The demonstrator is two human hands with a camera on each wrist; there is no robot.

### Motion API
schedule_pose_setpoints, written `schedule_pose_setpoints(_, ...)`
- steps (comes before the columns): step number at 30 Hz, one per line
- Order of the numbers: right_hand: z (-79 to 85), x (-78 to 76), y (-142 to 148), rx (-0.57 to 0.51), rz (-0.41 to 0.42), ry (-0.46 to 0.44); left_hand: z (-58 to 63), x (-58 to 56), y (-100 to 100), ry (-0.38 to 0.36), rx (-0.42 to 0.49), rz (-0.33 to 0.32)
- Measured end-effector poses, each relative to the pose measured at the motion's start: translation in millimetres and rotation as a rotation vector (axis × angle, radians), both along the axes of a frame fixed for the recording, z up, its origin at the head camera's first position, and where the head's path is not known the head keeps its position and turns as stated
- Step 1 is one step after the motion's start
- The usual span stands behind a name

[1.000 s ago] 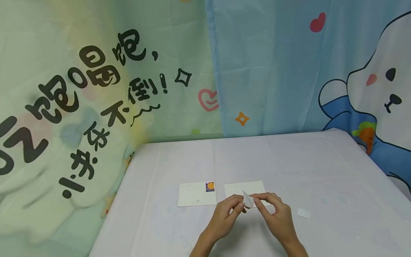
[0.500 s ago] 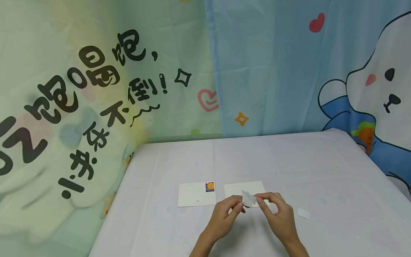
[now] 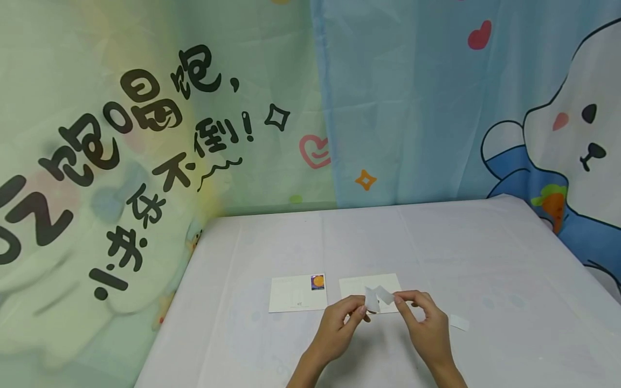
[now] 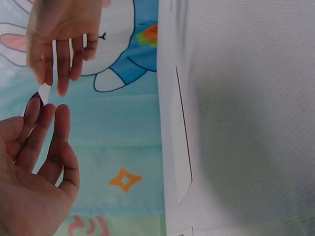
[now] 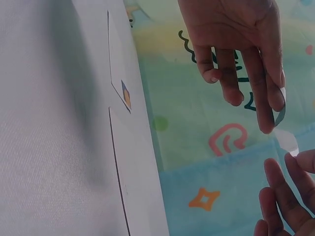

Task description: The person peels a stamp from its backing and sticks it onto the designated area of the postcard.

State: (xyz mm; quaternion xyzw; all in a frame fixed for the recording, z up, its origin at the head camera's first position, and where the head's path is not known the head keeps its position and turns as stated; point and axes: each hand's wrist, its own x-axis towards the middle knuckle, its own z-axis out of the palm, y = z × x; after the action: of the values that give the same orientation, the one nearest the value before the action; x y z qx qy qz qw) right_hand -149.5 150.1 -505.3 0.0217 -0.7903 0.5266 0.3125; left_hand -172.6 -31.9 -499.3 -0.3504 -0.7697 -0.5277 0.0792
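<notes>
1. Left hand [image 3: 339,325] and right hand [image 3: 429,328] both pinch a small, thin, bent white paper piece [image 3: 371,300], low in the frame, right of the middle.
2. From the left wrist, dark purple shows on it where the left hand holds it.
3. Behind it lies a white rectangular card [image 3: 351,285], partly hidden.
4. Left of that is another white card [image 3: 288,296] with a purple and orange stamp [image 3: 317,282] in its upper right corner.
5. Beside the right hand, a small white paper slip [image 3: 459,323] lies on the white cloth-covered table [image 3: 242,355].
</notes>
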Motion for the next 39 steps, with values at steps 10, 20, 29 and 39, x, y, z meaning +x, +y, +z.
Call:
schedule_pose_setpoints(10, -68.5, -24.7, 37.0, -0.006, -0.059, -0.068, -1.6, 0.1, -1.1, -0.017, 0.0, 0.003)
schedule_pose_setpoints(20, -77.8, -23.4, 89.7, 0.042, -0.287, -0.221, -3.7, -0.4, -1.8, -0.015, 0.009, 0.002)
schedule_pose_setpoints(29, -24.6, -0.8, 102.6, 0.037, -0.317, -0.59, 8.0, 3.7, -1.0, -0.089, 0.018, -0.003)
schedule_pose_setpoints(39, -47.9, -6.6, 118.9, 0.213, -0.437, -0.534, 36.8, 15.3, -3.5, -0.149, 0.001, -0.006)
